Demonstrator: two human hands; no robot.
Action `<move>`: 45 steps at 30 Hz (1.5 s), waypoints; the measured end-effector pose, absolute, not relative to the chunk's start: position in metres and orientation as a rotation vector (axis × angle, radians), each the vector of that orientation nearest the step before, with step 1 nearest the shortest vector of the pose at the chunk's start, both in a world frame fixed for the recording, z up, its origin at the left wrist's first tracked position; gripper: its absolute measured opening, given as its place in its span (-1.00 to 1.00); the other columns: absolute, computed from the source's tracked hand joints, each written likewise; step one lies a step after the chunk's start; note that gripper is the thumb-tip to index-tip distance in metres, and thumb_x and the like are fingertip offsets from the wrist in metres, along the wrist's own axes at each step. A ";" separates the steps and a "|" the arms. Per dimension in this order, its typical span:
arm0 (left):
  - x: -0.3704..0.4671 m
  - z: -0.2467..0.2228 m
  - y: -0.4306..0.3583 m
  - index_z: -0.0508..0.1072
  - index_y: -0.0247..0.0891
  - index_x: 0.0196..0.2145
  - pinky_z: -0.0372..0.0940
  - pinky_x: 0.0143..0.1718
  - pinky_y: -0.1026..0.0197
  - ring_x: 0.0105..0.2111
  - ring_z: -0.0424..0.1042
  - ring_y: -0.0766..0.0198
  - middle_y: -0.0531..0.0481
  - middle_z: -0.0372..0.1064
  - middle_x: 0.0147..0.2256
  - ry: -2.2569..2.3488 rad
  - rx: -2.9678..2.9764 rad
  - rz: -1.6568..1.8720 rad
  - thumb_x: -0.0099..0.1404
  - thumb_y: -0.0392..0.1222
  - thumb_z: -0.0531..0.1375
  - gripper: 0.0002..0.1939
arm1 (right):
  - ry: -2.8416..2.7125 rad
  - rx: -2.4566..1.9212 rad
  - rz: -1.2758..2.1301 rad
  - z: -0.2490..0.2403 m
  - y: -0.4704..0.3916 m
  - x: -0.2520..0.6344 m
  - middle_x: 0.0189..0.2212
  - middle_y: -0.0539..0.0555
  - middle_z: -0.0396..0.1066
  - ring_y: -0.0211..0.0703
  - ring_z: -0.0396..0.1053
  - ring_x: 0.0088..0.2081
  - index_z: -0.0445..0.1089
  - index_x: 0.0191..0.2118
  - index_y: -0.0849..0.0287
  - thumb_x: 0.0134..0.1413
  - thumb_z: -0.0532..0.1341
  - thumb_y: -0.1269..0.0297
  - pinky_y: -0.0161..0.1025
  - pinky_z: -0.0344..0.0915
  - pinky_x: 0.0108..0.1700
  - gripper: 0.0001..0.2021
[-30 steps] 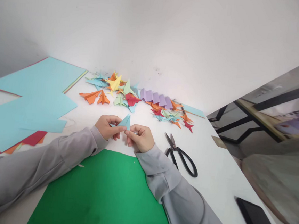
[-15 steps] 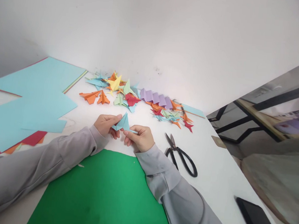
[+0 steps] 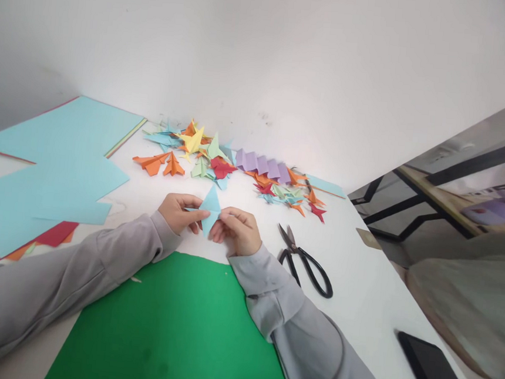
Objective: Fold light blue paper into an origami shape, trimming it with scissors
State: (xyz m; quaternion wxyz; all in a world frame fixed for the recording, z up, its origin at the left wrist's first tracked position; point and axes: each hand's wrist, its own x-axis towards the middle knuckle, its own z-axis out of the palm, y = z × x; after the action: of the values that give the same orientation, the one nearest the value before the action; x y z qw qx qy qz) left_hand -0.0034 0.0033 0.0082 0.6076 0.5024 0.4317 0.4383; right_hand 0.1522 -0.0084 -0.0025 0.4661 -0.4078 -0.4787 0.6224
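Observation:
A small folded light blue paper point(image 3: 211, 200) is held up between both hands, just beyond the green sheet point(image 3: 174, 324). My left hand point(image 3: 180, 211) pinches it from the left, with the thumb flat on its front. On the right, my right hand point(image 3: 239, 229) grips its right edge between thumb and forefinger. The paper shows a pointed top, a narrower lower part and a thin point to the left. Behind the hands lies a pile of folded paper pieces in several colours, with a yellow one point(image 3: 192, 140) on top.
Black-handled scissors point(image 3: 294, 249) lie partly open right of my right hand. A dark phone point(image 3: 437, 374) rests near the right table edge. Large light blue sheets point(image 3: 67, 132) cover the left side. Purple pleated paper point(image 3: 263, 166) sits by the wall among more folded pieces.
The blue paper has been turned so a flatter face and a downward point show. My left thumb has moved down onto its front, and my right fingers have shifted up along its edge.

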 end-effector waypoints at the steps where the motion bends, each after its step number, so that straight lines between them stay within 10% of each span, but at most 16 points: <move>1: -0.003 0.008 0.003 0.46 -0.41 -0.53 0.25 -0.73 0.35 -0.76 0.29 0.39 0.04 0.34 -0.70 1.009 1.178 1.019 -0.23 -0.19 0.39 -0.71 | -1.178 -0.998 1.528 -0.002 -0.009 0.152 -0.74 0.04 0.41 -0.30 0.29 -0.75 0.34 -0.60 0.23 -0.27 0.29 -0.02 -0.41 0.18 -0.73 -0.64; 14: -0.004 0.005 0.006 0.34 -0.42 -0.05 0.39 -0.65 0.30 -0.67 0.39 0.38 0.09 0.35 -0.52 0.980 1.152 1.015 -0.28 -0.32 0.40 -0.25 | -1.168 -1.067 1.409 -0.004 -0.009 0.152 -0.76 0.01 0.38 -0.34 0.24 -0.77 0.34 -0.66 0.23 -0.26 0.32 0.04 -0.41 0.18 -0.72 -0.66; 25: -0.006 0.001 0.008 0.29 -0.41 0.01 0.35 -0.68 0.33 -0.68 0.37 0.39 0.02 0.43 -0.50 0.987 1.147 1.025 -0.17 -0.26 0.37 -0.26 | -0.970 -1.041 1.484 -0.003 -0.005 0.150 -0.80 0.07 0.38 -0.24 0.26 -0.80 0.29 -0.58 0.20 -0.26 0.04 -0.36 -0.35 0.14 -0.77 -0.40; 45: -0.004 0.007 0.007 0.30 -0.50 0.01 0.32 -0.69 0.30 -0.64 0.42 0.27 -0.02 0.39 -0.64 0.939 0.909 1.000 0.07 -0.26 0.21 -0.47 | -1.012 -1.037 1.418 -0.005 -0.007 0.149 -0.75 0.05 0.41 -0.28 0.29 -0.78 0.28 -0.53 0.21 -0.19 0.22 -0.15 -0.42 0.15 -0.76 -0.56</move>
State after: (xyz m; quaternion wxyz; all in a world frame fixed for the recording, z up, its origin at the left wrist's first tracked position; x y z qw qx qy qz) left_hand -0.0036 0.0074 0.0066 0.6802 0.4049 0.4184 0.4454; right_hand 0.1493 -0.0071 -0.0054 0.5286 -0.4343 -0.4237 0.5936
